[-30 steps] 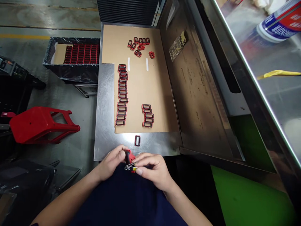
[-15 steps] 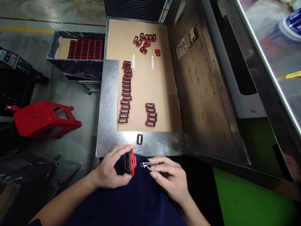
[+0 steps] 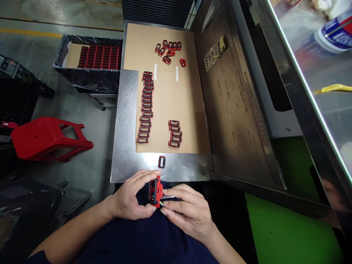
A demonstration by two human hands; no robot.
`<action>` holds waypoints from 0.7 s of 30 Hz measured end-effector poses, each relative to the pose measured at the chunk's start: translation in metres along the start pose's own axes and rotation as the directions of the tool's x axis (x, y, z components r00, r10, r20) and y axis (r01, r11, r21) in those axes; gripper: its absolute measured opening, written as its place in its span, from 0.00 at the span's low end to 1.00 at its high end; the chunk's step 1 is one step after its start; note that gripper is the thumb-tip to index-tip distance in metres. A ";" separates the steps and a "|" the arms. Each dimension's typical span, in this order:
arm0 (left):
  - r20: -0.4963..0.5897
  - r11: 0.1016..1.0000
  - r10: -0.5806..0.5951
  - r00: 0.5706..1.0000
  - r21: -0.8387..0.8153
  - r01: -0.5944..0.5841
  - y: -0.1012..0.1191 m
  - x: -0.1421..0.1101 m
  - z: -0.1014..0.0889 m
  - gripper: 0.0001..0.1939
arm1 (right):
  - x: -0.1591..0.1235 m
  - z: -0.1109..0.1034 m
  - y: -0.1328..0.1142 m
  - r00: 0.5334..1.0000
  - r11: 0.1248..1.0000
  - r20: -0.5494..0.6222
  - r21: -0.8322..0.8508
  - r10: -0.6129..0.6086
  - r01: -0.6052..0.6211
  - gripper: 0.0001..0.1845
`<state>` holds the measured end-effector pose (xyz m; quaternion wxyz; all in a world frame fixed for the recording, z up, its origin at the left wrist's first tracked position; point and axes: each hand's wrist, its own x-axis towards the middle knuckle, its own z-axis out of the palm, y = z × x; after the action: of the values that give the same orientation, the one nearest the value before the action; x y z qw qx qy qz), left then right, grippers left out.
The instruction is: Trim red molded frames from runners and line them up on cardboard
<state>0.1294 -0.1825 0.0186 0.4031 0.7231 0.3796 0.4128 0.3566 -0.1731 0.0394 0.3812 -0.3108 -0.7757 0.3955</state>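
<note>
My left hand (image 3: 133, 196) is closed around a red and black plastic frame (image 3: 156, 191), its fingertips on the top end and its thumb at the bottom. The frame is held on edge above my lap, just off the table's front edge. In my right hand (image 3: 188, 211) are small silver nail clippers (image 3: 168, 197), pinched between thumb and fingers. Their jaws are at the right side of the frame, near its lower corner, partly hidden by the fingers and the frame. A single similar frame (image 3: 162, 162) lies on the bare metal in front of my hands.
Cardboard (image 3: 162, 99) covers most of the metal table (image 3: 125, 161). On it stand a long row of frames (image 3: 147, 99), a short row (image 3: 175, 134) and a loose group (image 3: 170, 51). A lined bin (image 3: 88, 79) of red parts and a red stool (image 3: 41, 139) are leftward. A metal panel (image 3: 233, 99) rises rightward.
My right hand has moved left, bringing the clippers from beside the frame up against its right side. The left hand and its frame have shifted slightly right.
</note>
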 end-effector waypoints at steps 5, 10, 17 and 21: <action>0.002 1.000 -0.017 1.000 -0.009 0.017 -0.001 0.000 0.001 0.43 | 0.001 0.000 -0.002 1.000 1.000 0.007 -0.012 0.001 -0.001 0.08; 0.011 0.999 -0.027 1.000 0.021 0.027 -0.001 0.000 0.001 0.44 | 0.002 -0.003 -0.002 0.998 0.999 0.052 -0.019 0.028 -0.027 0.06; 0.028 0.996 0.007 1.000 0.087 -0.010 -0.005 -0.003 -0.001 0.45 | 0.002 -0.003 -0.002 0.991 0.998 0.120 0.015 0.062 -0.064 0.06; 0.021 0.996 0.009 1.000 0.085 -0.011 -0.006 -0.003 -0.001 0.45 | 0.003 -0.002 -0.005 0.990 0.998 0.132 0.005 0.056 -0.057 0.05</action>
<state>0.1263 -0.1831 0.0126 0.3736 0.7459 0.3891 0.3908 0.3558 -0.1725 0.0452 0.3192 -0.3042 -0.7883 0.4292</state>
